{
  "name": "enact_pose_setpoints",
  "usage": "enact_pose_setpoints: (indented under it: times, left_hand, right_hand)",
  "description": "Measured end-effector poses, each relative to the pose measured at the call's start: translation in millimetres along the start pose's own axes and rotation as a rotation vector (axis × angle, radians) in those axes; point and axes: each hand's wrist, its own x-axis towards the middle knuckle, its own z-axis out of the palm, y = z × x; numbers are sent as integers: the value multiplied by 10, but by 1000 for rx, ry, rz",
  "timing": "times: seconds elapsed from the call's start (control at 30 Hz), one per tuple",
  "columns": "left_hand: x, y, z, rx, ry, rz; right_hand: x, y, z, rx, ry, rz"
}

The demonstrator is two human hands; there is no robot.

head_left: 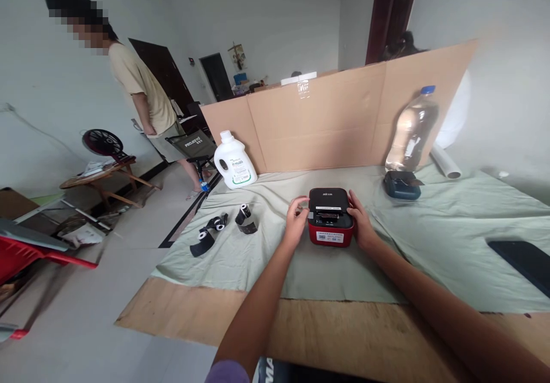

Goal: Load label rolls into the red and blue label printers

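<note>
A small black and red label printer (330, 235) sits on the green cloth in front of me, its black lid down and a white sticker on its red front. A dark strip shows in the slot on top. My left hand (296, 218) is at the printer's left side, fingers curled against its edge. On the opposite side, my right hand (360, 222) presses along the edge, with the thumb near the top and the other fingers partly hidden. Both hands are closed on the printer between them.
Several dark paper rolls (218, 222) lie at left, near a white jug (235, 162). Behind stands a cardboard panel (318, 122). At right are a large bottle (413, 128), a dark blue device (403, 186) and a black phone (522, 261). A person (144, 85) stands far left.
</note>
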Motion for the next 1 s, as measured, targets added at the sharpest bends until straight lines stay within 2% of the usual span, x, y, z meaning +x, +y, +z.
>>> enact_pose_setpoints:
  times: [0.1, 0.23, 0.3, 0.4, 0.73, 1.0]
  left_hand:
    - [168, 13, -60, -89, -112, -186]
    - [272, 61, -43, -374, -338, -422]
    - [286, 66, -27, -485, -388, -486]
    - [285, 47, -35, -517, -410, -556]
    - [213, 24, -46, -540, -388, -597]
    - [250, 23, -34, -519, -399, -582]
  right_hand:
    - [35, 11, -35, 57, -12, 21]
    - [81, -28, -80, 218, -38, 86]
    - [94, -69, -86, 274, -41, 127]
    - [105, -128, -83, 294, -31, 170]
    - [79, -202, -40, 289, 7, 221]
    - [25, -118, -2, 347, 11, 144]
